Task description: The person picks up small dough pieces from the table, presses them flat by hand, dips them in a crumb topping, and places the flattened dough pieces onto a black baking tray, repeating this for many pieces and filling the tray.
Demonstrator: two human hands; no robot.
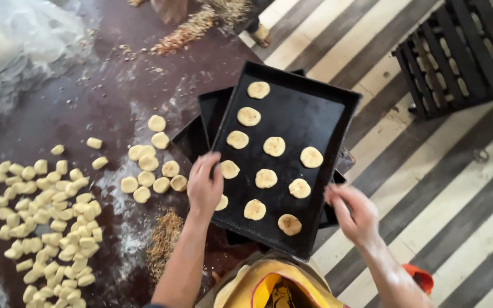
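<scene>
A dark brown table (pixel 115 68), dusted with flour, fills the left and middle of the frame. At lower left lies a big heap of small dough pieces (pixel 47 222). A smaller cluster of rounded dough balls (pixel 152 171) sits at centre left. Brown crumbs (pixel 164 239) lie below that cluster, and more crumbs (pixel 192 28) at the top centre. A clear plastic sheet (pixel 18 40) covers the upper left corner. At centre, a stack of black baking trays (pixel 315 108) overhangs the table's right edge.
</scene>
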